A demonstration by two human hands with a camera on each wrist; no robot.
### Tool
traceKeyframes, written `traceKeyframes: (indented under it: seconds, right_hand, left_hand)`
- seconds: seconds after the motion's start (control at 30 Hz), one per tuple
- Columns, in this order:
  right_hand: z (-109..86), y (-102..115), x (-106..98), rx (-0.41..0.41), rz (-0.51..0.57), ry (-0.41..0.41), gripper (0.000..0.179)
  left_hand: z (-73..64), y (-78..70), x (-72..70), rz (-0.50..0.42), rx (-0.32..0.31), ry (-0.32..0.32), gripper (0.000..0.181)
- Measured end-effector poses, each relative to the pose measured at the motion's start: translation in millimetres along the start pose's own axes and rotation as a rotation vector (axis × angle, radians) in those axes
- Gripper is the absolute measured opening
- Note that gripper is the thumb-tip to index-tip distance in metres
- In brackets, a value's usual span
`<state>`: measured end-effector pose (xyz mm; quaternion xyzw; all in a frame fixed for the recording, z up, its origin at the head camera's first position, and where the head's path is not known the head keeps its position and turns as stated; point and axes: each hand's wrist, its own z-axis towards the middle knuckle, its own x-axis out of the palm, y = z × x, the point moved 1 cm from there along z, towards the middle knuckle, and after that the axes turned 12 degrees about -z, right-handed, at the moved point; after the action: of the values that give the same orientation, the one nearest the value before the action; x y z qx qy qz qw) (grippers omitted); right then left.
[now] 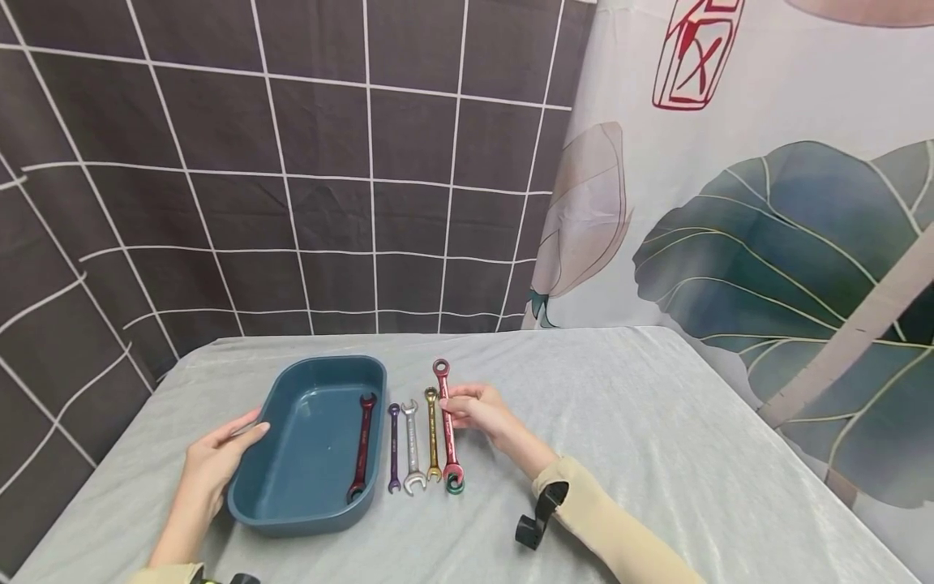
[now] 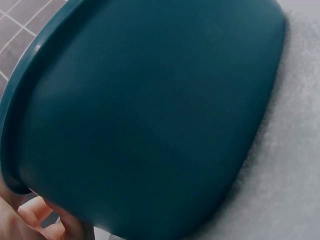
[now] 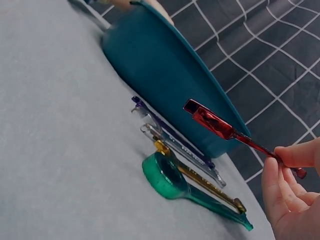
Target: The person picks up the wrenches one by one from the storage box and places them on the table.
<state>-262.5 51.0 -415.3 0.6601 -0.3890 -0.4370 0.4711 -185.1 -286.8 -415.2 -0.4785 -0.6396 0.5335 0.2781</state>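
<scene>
My right hand [image 1: 477, 412] pinches a shiny red wrench [image 1: 447, 442] around its shank. In the right wrist view this wrench is raised off the cloth, over a green wrench [image 3: 165, 176] that it mostly hides in the head view. Left of it, a gold wrench [image 1: 433, 434], a silver wrench [image 1: 412, 444] and a purple wrench [image 1: 395, 450] lie side by side. My left hand [image 1: 207, 466] grips the left side of a blue basin [image 1: 302, 526], thumb at the rim. Inside the basin, a dark red wrench [image 1: 362, 446] lies along the right wall.
A pale grey cloth [image 1: 657, 454] covers the table. Behind it hang a dark curtain [image 1: 321, 211] with a white grid and, to the right, a white curtain [image 1: 620, 276] printed with leaves.
</scene>
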Motion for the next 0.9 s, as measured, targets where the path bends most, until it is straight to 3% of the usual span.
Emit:
traceKeyframes:
  seconds: [0.5,0.9]
  right_hand:
    - [-23.7,13,-7,0.009,-0.033,-0.009,0.036]
    - [-6.6,-13,-18,0.042,-0.056,-0.015,0.034]
  left_hand:
    - [2.2,1.4,0.2,0.030,0.000,-0.028,0.072]
    - [2.0,1.8,0.6,0.029,0.004,-0.026,0.072]
